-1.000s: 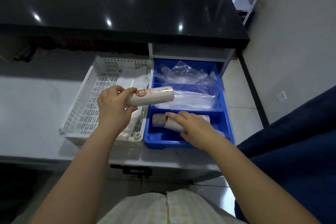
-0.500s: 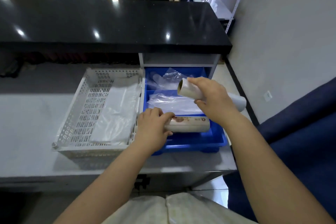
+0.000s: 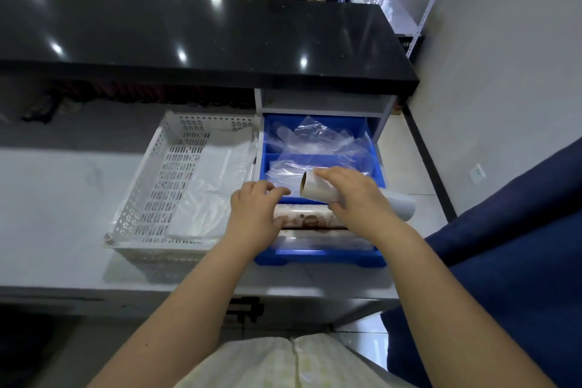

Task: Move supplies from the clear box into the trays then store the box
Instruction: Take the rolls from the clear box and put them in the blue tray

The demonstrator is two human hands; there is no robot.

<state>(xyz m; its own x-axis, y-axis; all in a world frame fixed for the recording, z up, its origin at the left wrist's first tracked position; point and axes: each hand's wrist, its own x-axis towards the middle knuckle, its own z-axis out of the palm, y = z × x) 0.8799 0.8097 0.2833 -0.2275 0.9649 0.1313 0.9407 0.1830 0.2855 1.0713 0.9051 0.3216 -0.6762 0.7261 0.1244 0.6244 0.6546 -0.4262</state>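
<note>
- The right hand (image 3: 357,198) is gripping a white roll (image 3: 399,205); its fingers (image 3: 327,174) are curling over the top and the thumb is pressing in from below.
- That roll is hanging tilted in the air, with its brown cardboard core end pointing past the fingertips toward the left hand (image 3: 253,219).
- The left hand is holding the left end of a printed roll (image 3: 310,218), with the fingers (image 3: 278,191) bending over its far side and the thumb lying on its near side.
- The printed roll is lying flat, directly under the right hand's fingers, in the front compartment of the blue tray (image 3: 318,257).
- It is showing a pale wrapper with brown markings; the writing is coming out too blurred to read.
- Beyond both sets of fingers, clear bags (image 3: 315,143) are filling the blue tray's rear compartments.
- To the left of the left fingers, a white tray (image 3: 135,198) with perforated walls is sitting on the table (image 3: 47,214), touching the blue tray.
</note>
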